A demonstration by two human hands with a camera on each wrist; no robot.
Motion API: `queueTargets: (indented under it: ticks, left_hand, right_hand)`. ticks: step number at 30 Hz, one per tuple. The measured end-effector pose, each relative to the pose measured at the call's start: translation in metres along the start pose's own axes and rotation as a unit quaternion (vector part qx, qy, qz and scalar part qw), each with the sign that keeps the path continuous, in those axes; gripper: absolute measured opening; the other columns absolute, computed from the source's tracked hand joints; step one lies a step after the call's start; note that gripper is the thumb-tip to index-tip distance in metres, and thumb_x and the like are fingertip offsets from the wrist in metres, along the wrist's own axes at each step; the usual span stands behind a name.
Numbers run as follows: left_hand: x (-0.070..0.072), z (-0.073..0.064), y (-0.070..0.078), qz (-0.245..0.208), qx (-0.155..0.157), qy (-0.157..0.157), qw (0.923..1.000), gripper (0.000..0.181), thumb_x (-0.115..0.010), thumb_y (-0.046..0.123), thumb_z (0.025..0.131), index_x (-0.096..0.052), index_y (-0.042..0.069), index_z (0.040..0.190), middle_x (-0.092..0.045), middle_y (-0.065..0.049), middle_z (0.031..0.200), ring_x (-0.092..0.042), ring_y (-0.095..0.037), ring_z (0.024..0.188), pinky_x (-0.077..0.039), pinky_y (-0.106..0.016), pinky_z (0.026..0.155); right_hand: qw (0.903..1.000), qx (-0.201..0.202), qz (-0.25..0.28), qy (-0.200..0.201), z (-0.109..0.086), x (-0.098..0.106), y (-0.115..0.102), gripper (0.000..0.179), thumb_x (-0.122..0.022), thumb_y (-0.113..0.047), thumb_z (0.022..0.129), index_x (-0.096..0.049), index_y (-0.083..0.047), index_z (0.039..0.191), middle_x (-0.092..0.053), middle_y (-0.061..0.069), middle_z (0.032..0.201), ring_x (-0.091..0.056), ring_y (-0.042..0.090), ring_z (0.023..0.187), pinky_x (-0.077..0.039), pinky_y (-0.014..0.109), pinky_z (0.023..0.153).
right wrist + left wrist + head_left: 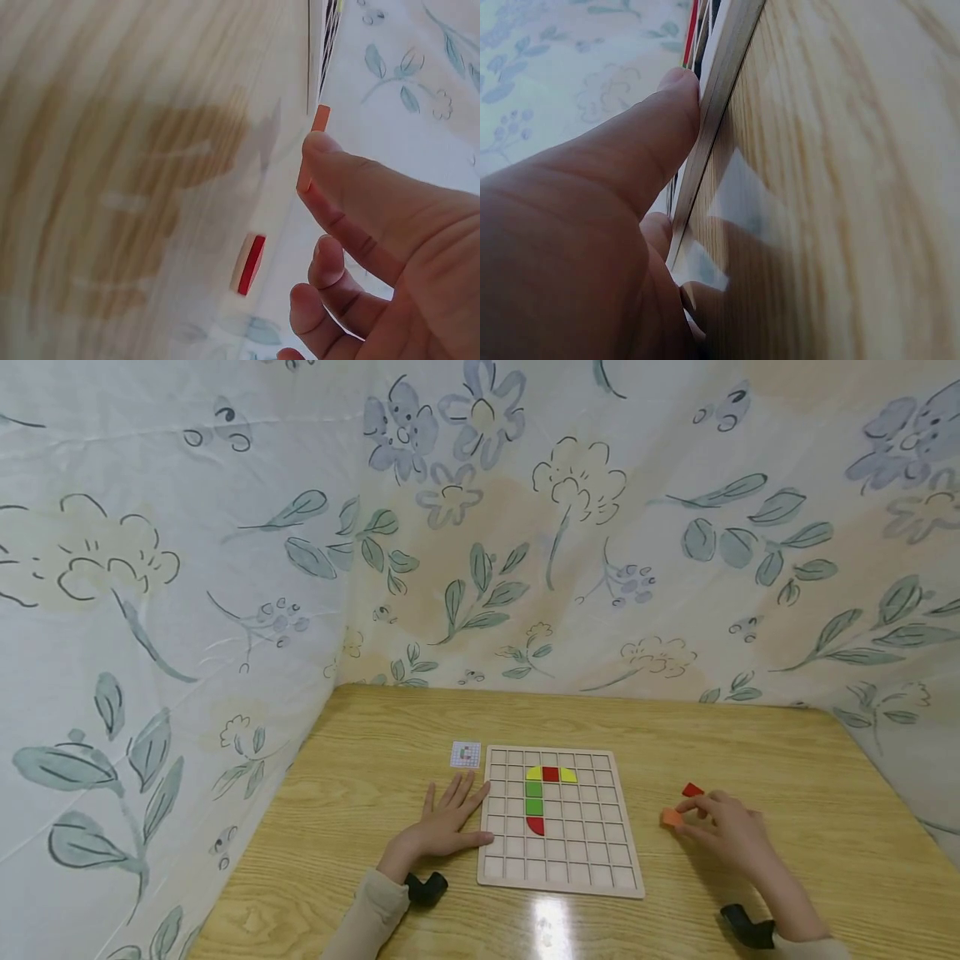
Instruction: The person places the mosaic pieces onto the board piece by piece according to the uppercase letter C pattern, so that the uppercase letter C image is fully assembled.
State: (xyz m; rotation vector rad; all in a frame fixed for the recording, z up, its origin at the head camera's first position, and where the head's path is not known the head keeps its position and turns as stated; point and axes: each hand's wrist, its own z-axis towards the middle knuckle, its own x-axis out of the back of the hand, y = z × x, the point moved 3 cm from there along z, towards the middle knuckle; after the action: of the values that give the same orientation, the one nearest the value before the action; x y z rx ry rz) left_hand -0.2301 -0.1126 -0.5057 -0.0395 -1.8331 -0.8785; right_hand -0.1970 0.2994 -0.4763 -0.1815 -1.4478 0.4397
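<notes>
My right hand (723,831) pinches a small orange tile (672,817) between thumb and finger, to the right of the board. In the right wrist view the orange tile (321,120) is seen edge-on, above the table. A red tile (692,790) lies on the table just beyond that hand. The pale wooden grid board (592,852) holds yellow, red and green tiles, with a green tile (533,807) over a red quarter-round tile (535,826) at the lower end. My left hand (442,827) lies spread on the table, thumb and fingertips at the board's left edge.
A small printed card (466,754) with a grid picture lies by the board's upper left corner. The wooden table (360,735) is backed by a flowered cloth (480,568) at the far and left sides. Black wrist mounts (426,889) sit at both wrists.
</notes>
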Motion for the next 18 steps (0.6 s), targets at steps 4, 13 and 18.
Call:
queueTargets:
  ticks: [4,13,18]
  left_hand:
    - [0.000,0.000,0.000,0.002,0.000,-0.001,1.0000,0.079,-0.048,0.055,0.090,-0.013,0.018,0.150,0.003,-0.010,0.156,0.008,-0.031,0.143,0.011,-0.061,0.106]
    - [-0.001,0.001,-0.002,0.010,0.004,-0.003,0.9999,0.079,-0.047,0.056,0.090,-0.012,0.020,0.151,0.004,-0.009,0.156,0.008,-0.031,0.143,0.011,-0.061,0.106]
    - [-0.001,0.001,-0.002,0.009,0.004,-0.004,0.9999,0.079,-0.047,0.056,0.090,-0.012,0.019,0.151,0.004,-0.009,0.156,0.008,-0.031,0.143,0.011,-0.061,0.106]
  right_hand:
    - [1.0000,0.006,-0.001,0.006,0.003,-0.003,-0.010,0.022,-0.077,-0.030,0.074,-0.068,-0.019,0.091,-0.054,-0.002,0.081,-0.049,0.015,0.072,-0.033,0.055,0.071]
    - [0.9989,0.043,0.005,0.019,0.012,-0.007,-0.031,0.020,-0.077,-0.029,0.073,-0.069,-0.020,0.088,-0.052,-0.005,0.078,-0.048,0.014,0.073,-0.034,0.056,0.073]
    - [0.9983,0.052,0.012,0.023,0.015,-0.009,-0.041,0.019,-0.078,-0.027,0.073,-0.070,-0.021,0.089,-0.052,-0.006,0.077,-0.047,0.013,0.073,-0.033,0.052,0.074]
